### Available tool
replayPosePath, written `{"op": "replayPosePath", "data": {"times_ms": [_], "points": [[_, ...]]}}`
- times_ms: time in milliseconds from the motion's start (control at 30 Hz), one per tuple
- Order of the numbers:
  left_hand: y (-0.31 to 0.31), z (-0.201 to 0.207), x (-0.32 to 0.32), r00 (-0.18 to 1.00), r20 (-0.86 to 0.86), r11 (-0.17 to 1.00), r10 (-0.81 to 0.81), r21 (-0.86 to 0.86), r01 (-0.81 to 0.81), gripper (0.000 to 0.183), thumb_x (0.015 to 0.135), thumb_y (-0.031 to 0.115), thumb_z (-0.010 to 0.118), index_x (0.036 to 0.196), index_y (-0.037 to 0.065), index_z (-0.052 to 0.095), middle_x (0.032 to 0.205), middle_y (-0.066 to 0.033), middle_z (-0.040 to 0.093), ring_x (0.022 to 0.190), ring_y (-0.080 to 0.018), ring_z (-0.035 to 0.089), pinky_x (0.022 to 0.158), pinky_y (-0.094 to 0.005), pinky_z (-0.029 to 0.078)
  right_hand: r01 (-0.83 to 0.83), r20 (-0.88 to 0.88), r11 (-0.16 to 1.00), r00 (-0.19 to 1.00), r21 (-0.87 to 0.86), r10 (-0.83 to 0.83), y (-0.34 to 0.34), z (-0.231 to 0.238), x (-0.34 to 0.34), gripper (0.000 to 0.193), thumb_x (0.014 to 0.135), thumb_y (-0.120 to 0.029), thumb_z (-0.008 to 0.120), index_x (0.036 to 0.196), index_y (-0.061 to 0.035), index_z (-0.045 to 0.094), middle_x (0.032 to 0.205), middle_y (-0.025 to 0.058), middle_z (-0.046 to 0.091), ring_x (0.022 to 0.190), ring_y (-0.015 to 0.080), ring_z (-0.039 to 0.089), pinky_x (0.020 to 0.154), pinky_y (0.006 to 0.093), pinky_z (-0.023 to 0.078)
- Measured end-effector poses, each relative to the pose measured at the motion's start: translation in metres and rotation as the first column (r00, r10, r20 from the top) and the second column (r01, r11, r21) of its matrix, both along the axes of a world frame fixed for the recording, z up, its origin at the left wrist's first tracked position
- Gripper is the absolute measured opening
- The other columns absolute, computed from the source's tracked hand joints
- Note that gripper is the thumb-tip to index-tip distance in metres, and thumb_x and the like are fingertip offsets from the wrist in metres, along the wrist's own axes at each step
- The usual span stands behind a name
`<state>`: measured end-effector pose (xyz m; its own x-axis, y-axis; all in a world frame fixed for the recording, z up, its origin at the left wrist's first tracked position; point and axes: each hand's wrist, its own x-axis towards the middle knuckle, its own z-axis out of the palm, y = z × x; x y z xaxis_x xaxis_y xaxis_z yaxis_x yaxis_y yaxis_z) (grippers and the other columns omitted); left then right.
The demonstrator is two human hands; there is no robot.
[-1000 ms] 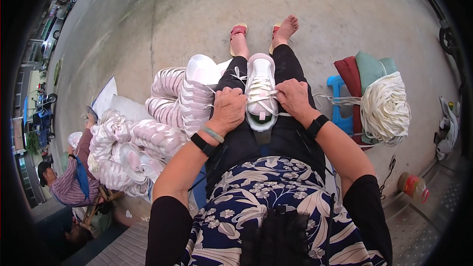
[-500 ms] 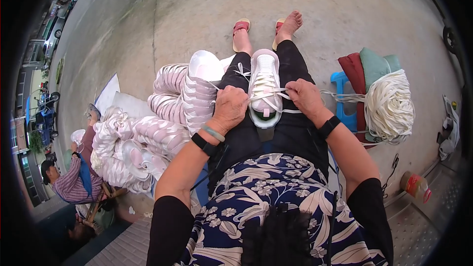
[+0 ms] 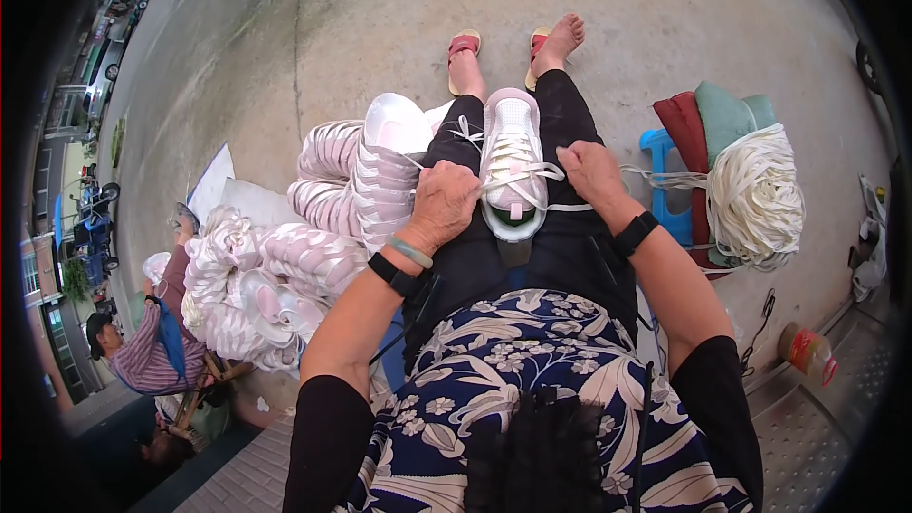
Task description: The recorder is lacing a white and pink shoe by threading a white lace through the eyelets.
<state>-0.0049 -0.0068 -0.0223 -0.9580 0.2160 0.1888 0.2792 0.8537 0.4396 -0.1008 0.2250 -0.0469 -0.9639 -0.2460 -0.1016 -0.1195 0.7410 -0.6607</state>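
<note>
A white and pale pink sneaker (image 3: 513, 147) lies on my lap between my thighs, its toe pointing away from me. White shoelace (image 3: 518, 171) crosses its upper, and a loop of it curls out on the right side. Beside the shoe's left edge, my left hand (image 3: 446, 198) is closed in a pinch on the lace. My right hand (image 3: 594, 176) is closed just right of the loop, over my right thigh. Its fingertips are turned away, so what they hold, if anything, is hidden. Another lace strand runs from the shoe towards the right wrist.
Nested pink-white shoe uppers (image 3: 385, 180) stand at my left, with more piled nearer (image 3: 256, 294). On my right, a blue stool (image 3: 665, 190) bears folded cloths and a white lace bundle (image 3: 755, 199). A bottle (image 3: 806, 353) lies lower right. Another person (image 3: 157, 351) sits far left.
My right hand has moved slightly right and away from the shoe. The lace stretched towards it now curls in a loop beside the shoe. My left hand stays nearly in place.
</note>
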Motion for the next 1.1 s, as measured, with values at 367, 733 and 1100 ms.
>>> {"op": "replayPosePath", "data": {"times_ms": [367, 733, 1100], "points": [[0.002, 0.001, -0.002, 0.999, 0.032, 0.999, -0.015, -0.031, 0.016, 0.002, 0.073, 0.012, 0.061, 0.074, 0.011, 0.059, 0.076, -0.0009, 0.056, 0.079, -0.0229, 0.052, 0.070, -0.0356, 0.037, -0.045, 0.587, 0.993, 0.803, -0.109, 0.101, -0.001, 0.000, -0.006, 0.012, 0.077, -0.012, 0.052, 0.072, -0.0036, 0.060, 0.052, 0.0061, 0.055, 0.040, 0.0136, 0.050, 0.041, 0.0287, 0.039], [-0.002, 0.001, 0.000, 1.000, 0.017, 0.998, 0.007, 0.068, -0.008, 0.004, 0.072, 0.011, 0.062, 0.076, 0.011, 0.060, 0.076, -0.0010, 0.059, 0.079, -0.0212, 0.054, 0.070, -0.0350, 0.037, 0.433, 0.709, 0.567, 0.516, -0.701, 0.482, 0.009, 0.023, 0.001, 0.008, 0.082, -0.014, 0.058, 0.085, -0.0068, 0.060, 0.081, -0.0014, 0.060, 0.075, 0.0085, 0.056, 0.069, 0.0228, 0.047], [0.001, 0.019, 0.007, 0.998, -0.035, 0.993, -0.059, 0.099, 0.062, 0.004, 0.074, 0.009, 0.061, 0.074, 0.008, 0.058, 0.071, -0.0048, 0.057, 0.069, -0.0256, 0.055, 0.065, -0.0358, 0.039, 0.263, 0.559, 0.665, 0.782, -0.699, 0.277, 0.000, 0.008, 0.008, 0.007, 0.080, -0.012, 0.064, 0.080, -0.0050, 0.062, 0.073, -0.0029, 0.057, 0.064, 0.0061, 0.047, 0.060, 0.0195, 0.040]]}}
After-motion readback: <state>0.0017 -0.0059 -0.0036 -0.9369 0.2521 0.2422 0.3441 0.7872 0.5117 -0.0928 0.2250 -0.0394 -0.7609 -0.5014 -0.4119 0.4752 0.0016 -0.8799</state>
